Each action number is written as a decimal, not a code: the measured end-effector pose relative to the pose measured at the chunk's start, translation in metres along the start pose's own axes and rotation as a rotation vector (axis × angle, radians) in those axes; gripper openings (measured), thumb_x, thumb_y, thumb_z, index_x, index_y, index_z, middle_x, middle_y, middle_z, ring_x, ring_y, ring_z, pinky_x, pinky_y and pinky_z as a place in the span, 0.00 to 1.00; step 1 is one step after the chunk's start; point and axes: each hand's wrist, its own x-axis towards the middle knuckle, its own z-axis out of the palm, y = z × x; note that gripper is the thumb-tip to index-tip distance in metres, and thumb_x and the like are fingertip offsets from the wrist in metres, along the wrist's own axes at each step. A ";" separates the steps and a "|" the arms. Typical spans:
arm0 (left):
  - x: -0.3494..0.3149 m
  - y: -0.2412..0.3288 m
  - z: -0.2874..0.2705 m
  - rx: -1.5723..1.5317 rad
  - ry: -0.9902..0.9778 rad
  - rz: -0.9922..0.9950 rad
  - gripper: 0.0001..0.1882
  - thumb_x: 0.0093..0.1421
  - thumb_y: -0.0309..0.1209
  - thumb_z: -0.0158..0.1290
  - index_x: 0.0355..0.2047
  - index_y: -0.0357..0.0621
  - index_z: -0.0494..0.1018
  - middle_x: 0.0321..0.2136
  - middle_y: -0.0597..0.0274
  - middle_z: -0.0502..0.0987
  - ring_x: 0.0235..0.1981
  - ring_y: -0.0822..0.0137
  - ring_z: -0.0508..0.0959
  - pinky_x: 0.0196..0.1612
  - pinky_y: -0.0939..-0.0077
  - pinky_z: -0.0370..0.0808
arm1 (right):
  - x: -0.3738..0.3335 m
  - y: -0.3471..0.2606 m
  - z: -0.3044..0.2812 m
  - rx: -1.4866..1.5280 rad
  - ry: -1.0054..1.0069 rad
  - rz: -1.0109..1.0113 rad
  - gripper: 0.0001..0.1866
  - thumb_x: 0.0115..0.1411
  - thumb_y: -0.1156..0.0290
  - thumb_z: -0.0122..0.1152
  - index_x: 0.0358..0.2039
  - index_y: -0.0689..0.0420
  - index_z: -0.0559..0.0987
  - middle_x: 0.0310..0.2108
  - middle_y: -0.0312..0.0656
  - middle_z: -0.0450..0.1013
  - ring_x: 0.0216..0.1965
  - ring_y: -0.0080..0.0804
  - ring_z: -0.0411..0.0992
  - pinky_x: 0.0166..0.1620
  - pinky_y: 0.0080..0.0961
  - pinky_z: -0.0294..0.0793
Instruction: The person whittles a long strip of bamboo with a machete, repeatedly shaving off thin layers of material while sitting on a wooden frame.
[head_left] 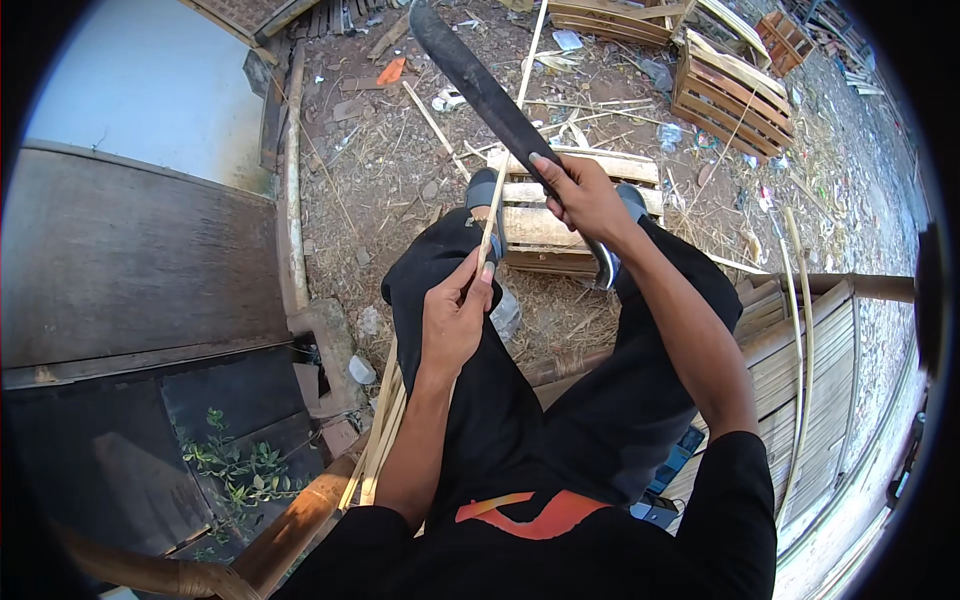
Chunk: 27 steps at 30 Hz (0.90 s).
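Observation:
My left hand (455, 315) is closed in a pinch round a long, thin pale bamboo strip (525, 85), which runs up and away past the top edge. In my right hand (592, 205) is a machete (475, 85) with a dark, worn blade, its curved handle end showing below my fist. The blade points up and to the left and crosses the strip in view; I cannot tell whether they touch. Beyond my knees, between my feet, lies a slatted wooden crate (540, 220). More split strips (383, 440) lie beside my left forearm.
Slatted crates (735, 100) stand at the far right, with scraps and litter on the dirt ground (350, 215). A bamboo-slat bench (830, 350) is at my right, with long strips on it. A wooden panel (140, 255) and a leafy plant (235, 465) are to the left.

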 end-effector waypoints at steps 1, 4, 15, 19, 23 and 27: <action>0.001 -0.003 0.000 0.006 0.004 0.019 0.20 0.69 0.32 0.50 0.59 0.40 0.69 0.19 0.75 0.65 0.16 0.87 0.58 0.17 0.88 0.52 | -0.004 0.002 0.005 -0.009 -0.058 0.006 0.25 0.68 0.50 0.51 0.24 0.59 0.74 0.12 0.28 0.64 0.14 0.14 0.59 0.19 0.18 0.58; 0.004 -0.008 -0.005 0.053 0.017 0.028 0.21 0.68 0.32 0.50 0.59 0.39 0.69 0.19 0.75 0.65 0.16 0.86 0.58 0.17 0.88 0.52 | -0.022 0.017 0.023 -0.260 -0.276 -0.167 0.23 0.67 0.51 0.53 0.28 0.60 0.78 0.12 0.32 0.65 0.16 0.17 0.63 0.23 0.23 0.62; 0.001 -0.001 0.000 0.071 0.044 -0.004 0.20 0.68 0.29 0.50 0.58 0.35 0.69 0.21 0.74 0.67 0.23 0.83 0.63 0.26 0.87 0.61 | -0.028 0.016 0.037 -0.218 -0.299 -0.157 0.22 0.67 0.53 0.53 0.30 0.61 0.80 0.14 0.34 0.67 0.18 0.19 0.65 0.24 0.25 0.64; -0.002 0.001 -0.004 0.003 0.033 -0.058 0.18 0.68 0.31 0.50 0.55 0.35 0.72 0.20 0.72 0.69 0.21 0.84 0.63 0.23 0.87 0.59 | -0.016 0.002 0.031 -0.093 -0.170 -0.076 0.25 0.68 0.51 0.52 0.24 0.60 0.77 0.13 0.32 0.66 0.17 0.18 0.64 0.23 0.23 0.63; -0.001 0.003 -0.004 -0.023 0.010 -0.082 0.17 0.69 0.33 0.49 0.52 0.35 0.73 0.19 0.71 0.70 0.18 0.85 0.61 0.21 0.88 0.56 | -0.008 0.006 0.025 -0.041 -0.105 -0.027 0.23 0.69 0.51 0.51 0.27 0.58 0.75 0.13 0.27 0.64 0.16 0.12 0.61 0.20 0.16 0.58; -0.004 0.007 -0.012 -0.100 -0.021 -0.137 0.17 0.71 0.34 0.45 0.52 0.36 0.72 0.18 0.71 0.68 0.15 0.85 0.59 0.18 0.88 0.54 | -0.026 0.010 0.039 -0.197 -0.205 -0.239 0.23 0.68 0.52 0.53 0.28 0.60 0.76 0.15 0.29 0.65 0.17 0.15 0.62 0.22 0.20 0.61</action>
